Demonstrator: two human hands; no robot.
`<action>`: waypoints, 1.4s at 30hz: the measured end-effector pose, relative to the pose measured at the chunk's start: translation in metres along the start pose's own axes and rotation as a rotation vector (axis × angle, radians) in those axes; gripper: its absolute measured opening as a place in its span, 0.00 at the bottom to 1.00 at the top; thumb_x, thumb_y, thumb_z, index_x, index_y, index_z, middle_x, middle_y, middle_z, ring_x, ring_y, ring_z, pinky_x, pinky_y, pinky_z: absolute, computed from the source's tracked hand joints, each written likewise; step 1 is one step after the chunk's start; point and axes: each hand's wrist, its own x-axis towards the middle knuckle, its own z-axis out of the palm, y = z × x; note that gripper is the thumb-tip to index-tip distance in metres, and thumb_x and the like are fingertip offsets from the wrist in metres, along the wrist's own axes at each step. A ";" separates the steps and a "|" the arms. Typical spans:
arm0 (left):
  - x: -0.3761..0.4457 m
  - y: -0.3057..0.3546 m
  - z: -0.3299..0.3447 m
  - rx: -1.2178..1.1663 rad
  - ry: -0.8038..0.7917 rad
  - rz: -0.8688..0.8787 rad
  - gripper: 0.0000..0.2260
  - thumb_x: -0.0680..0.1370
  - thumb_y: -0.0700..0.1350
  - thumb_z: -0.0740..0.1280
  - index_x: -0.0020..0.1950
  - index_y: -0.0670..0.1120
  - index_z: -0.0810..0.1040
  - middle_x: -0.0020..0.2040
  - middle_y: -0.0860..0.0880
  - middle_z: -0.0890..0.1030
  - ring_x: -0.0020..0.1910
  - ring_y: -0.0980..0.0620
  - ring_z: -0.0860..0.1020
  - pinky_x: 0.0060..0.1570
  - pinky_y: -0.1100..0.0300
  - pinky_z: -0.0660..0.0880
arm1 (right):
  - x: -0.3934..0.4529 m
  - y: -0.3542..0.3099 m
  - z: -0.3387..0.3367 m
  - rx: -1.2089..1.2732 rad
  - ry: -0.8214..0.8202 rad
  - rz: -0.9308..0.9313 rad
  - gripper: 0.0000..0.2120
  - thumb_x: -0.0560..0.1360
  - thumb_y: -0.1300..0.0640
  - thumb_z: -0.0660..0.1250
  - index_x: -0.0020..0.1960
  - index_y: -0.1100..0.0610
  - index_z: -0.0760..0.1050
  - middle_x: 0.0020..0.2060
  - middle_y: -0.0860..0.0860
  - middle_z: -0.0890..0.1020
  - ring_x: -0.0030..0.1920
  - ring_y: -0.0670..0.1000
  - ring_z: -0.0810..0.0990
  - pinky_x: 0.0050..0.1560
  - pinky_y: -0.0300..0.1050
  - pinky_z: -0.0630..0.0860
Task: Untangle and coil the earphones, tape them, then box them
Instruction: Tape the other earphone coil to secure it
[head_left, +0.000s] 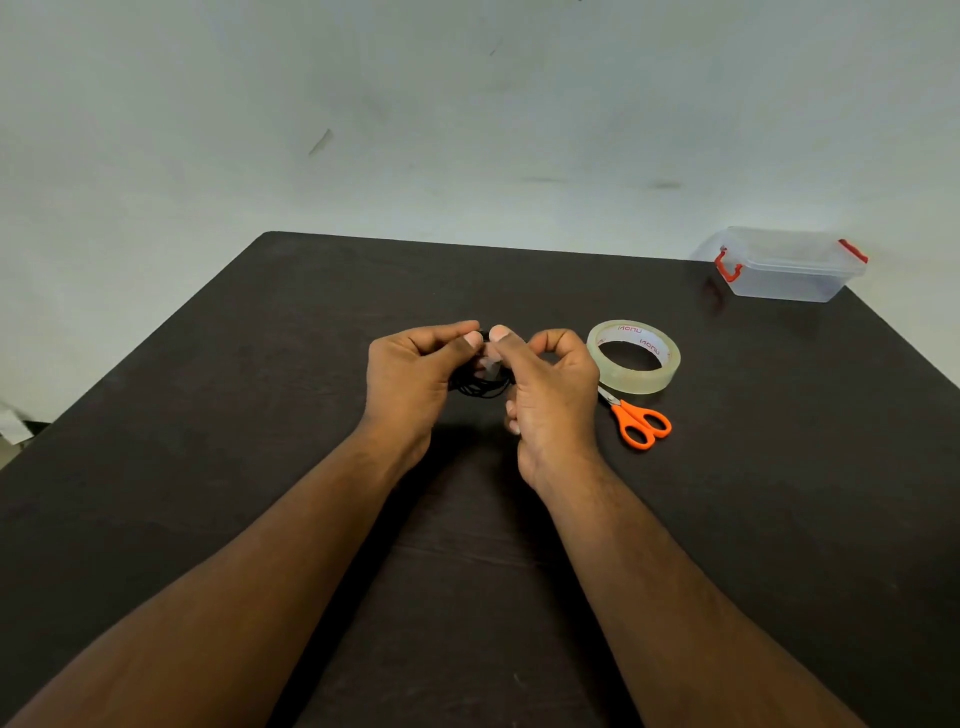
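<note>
A small coil of black earphones (480, 387) hangs between both hands above the middle of the dark table (208, 415). My left hand (415, 371) pinches the coil's top from the left, thumb and fingers curled. From the right, my right hand (550, 384) pinches the same spot, thumb against the cable. A short clear piece of tape (491, 366) appears to sit on the coil between the thumbs. Much of the cable is hidden by the fingers. To the right of my right hand lies a roll of clear tape (634, 356).
Orange-handled scissors (639, 418) lie just right of my right wrist, below the tape roll. A clear plastic box (784, 265) with red clips, lid on, stands at the table's far right corner. A pale wall rises behind the table.
</note>
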 end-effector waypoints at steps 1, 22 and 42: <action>0.001 0.000 -0.001 -0.003 0.012 -0.009 0.06 0.75 0.37 0.72 0.51 0.40 0.84 0.44 0.43 0.86 0.45 0.48 0.85 0.47 0.58 0.81 | 0.001 -0.001 -0.001 0.000 0.010 -0.004 0.14 0.72 0.59 0.73 0.40 0.55 0.67 0.29 0.53 0.76 0.21 0.46 0.63 0.20 0.35 0.60; 0.000 0.006 -0.004 -0.163 -0.136 -0.245 0.10 0.79 0.41 0.66 0.56 0.37 0.82 0.46 0.42 0.85 0.41 0.50 0.83 0.42 0.61 0.81 | 0.009 -0.013 -0.017 -0.045 -0.258 -0.021 0.13 0.76 0.63 0.68 0.59 0.52 0.76 0.47 0.53 0.86 0.22 0.46 0.68 0.21 0.37 0.63; 0.001 0.012 -0.006 -0.209 -0.126 -0.315 0.08 0.77 0.38 0.68 0.54 0.36 0.81 0.41 0.42 0.85 0.36 0.52 0.84 0.37 0.61 0.81 | 0.045 -0.001 -0.050 -1.083 -0.352 -0.966 0.20 0.67 0.60 0.72 0.57 0.49 0.81 0.66 0.50 0.75 0.63 0.57 0.71 0.61 0.57 0.70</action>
